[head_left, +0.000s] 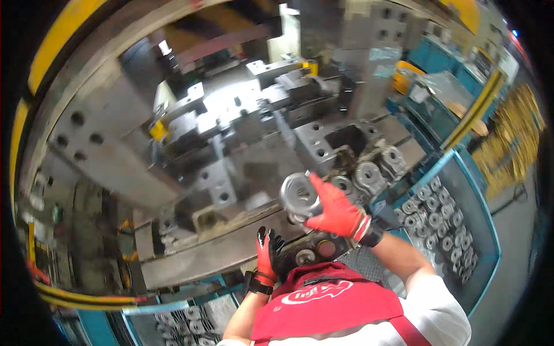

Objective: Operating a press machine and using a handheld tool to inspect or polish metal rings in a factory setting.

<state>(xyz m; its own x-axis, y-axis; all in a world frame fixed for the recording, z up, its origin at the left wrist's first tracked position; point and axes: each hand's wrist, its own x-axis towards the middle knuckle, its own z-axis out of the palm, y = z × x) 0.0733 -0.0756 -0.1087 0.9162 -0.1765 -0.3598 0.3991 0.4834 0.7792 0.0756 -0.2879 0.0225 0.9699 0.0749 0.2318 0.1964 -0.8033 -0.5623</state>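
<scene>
Head view: the right hand [340, 212], red-gloved, grips a metal part [293, 203] by its right side, above the front edge of the press [208, 237]. The left hand [266, 252], fingers extended and slightly apart, is near the control box [284, 260]. Similar parts [369, 176] sit to the right; more fill a blue-rimmed bin [491, 245] beyond.

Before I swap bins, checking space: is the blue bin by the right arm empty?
Not empty: many grey metal parts lie inside the blue bin; how deep, cannot tell.
</scene>
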